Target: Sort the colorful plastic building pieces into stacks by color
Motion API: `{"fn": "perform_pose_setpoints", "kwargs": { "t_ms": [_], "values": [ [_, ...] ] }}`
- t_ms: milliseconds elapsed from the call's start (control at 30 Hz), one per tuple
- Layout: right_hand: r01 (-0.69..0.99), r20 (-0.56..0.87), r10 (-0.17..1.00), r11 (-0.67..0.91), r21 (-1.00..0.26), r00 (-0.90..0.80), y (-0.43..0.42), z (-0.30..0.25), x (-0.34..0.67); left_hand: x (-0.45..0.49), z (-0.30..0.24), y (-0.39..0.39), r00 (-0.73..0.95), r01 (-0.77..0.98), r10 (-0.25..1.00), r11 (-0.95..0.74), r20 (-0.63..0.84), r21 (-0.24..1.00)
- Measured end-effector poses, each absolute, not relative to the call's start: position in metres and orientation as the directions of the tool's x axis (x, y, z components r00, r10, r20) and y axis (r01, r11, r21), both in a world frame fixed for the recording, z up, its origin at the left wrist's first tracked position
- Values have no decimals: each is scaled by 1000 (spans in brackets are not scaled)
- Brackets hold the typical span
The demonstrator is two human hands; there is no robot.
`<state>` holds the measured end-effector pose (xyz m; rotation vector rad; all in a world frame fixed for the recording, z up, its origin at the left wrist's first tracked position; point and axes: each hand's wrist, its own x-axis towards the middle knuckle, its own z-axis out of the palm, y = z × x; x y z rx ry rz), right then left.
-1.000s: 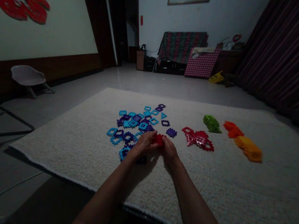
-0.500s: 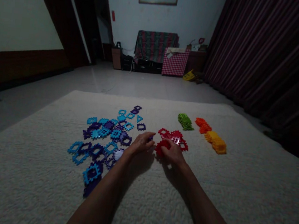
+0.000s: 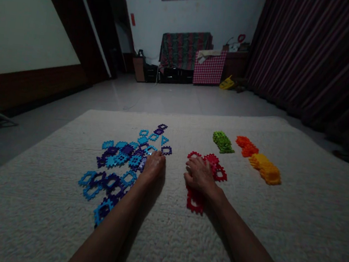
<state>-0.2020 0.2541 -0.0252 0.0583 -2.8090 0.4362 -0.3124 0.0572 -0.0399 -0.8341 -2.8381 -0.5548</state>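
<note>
On a cream rug (image 3: 246, 223) lie several flat plastic puzzle tiles. My right hand (image 3: 199, 175) rests palm down, fingers spread, on a group of red tiles (image 3: 217, 166); more red tiles (image 3: 194, 201) show under my wrist. My left hand (image 3: 154, 164) lies at the right edge of a scattered heap of blue and purple tiles (image 3: 120, 162), fingers curled down onto them; I cannot see whether it grips one.
A green stack (image 3: 223, 142), an orange stack (image 3: 246, 146) and a yellow stack (image 3: 266, 168) sit in a row right of the red tiles. Bare tiled floor lies beyond the rug. Covered furniture (image 3: 186, 48) stands at the far wall, dark curtains (image 3: 321, 59) on the right.
My hands have parted: the right one has laid red tiles flat on the rug and rests on them, the left has moved left to the blue and purple heap. The view shifted slightly.
</note>
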Motion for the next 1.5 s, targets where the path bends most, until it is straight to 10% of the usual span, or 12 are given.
{"fn": "perform_pose_setpoints", "kwargs": {
  "t_ms": [367, 500, 867, 1133, 1267, 1500],
  "values": [
    [-284, 191, -230, 896, -340, -954, 255, -6, -163, -325, -32, 83, -790, 613, 584, 760, 187, 218],
    [-253, 165, -212, 921, -296, -963, 251, -8, -157, -313, -25, 62, -833, 547, 498, 806, 242, 226],
    [-267, 184, -222, 925, -272, -957, 231, -13, -135, -252, -35, -11, -633, 774, 746, 612, 208, 162],
    [-290, 409, -114, 870, -398, -906, 266, -23, -150, -289, -26, 51, -680, 733, 649, 576, 343, 363],
    [-174, 525, 143, 843, -508, -839, 310, -32, -176, -292, -33, 133, -682, 710, 644, 470, 347, 524],
    [76, 344, 372, 766, -638, -862, 367, -53, -201, -307, -54, 204, -709, 686, 605, 471, 363, 555]
  ]
}}
